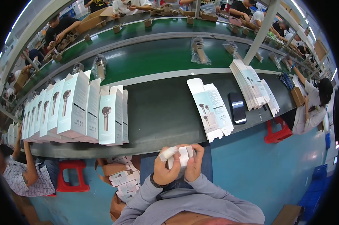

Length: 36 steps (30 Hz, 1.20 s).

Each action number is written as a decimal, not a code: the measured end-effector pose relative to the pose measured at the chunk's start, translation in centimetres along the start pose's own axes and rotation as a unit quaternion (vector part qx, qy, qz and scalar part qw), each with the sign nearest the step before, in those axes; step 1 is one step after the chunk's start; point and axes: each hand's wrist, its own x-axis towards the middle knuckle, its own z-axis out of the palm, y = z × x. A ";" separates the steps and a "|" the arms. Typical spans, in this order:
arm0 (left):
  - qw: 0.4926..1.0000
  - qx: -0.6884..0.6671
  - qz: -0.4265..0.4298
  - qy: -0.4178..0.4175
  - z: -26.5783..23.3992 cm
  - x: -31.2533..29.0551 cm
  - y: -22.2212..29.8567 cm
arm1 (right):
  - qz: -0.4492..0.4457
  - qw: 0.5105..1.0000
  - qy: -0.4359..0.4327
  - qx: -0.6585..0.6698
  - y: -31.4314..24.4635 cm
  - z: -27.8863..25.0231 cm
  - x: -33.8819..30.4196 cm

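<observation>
Close to my body, just off the table's front edge, I hold a small white carton [183,156] with its end toward me and its flaps standing up. My left hand [163,171] is closed around the carton's left side; a white wrapping covers one of its fingers. The right side is gripped by my right hand [194,167], its fingers bent over the far edge. The carton's lower part is hidden by my hands. Ahead to the right lie flattened pale-blue cartons [214,110], printed with a handheld fan. To the left, several folded-up cartons [70,108] stand upright in rows.
A dark phone [237,108] lies beside another stack of flat cartons [250,84]. Bagged handheld fans [200,50] lie on the green conveyor [150,60] beyond the table [158,108]. Below left is a brown bag [117,206] of flat cartons. Co-workers sit at both sides; red stools [72,175] stand nearby.
</observation>
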 end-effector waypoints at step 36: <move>0.997 0.050 0.001 -0.052 -3.2 2.3 1.8 | 0.211 0.915 -0.260 -0.224 -2.4 -1.4 2.0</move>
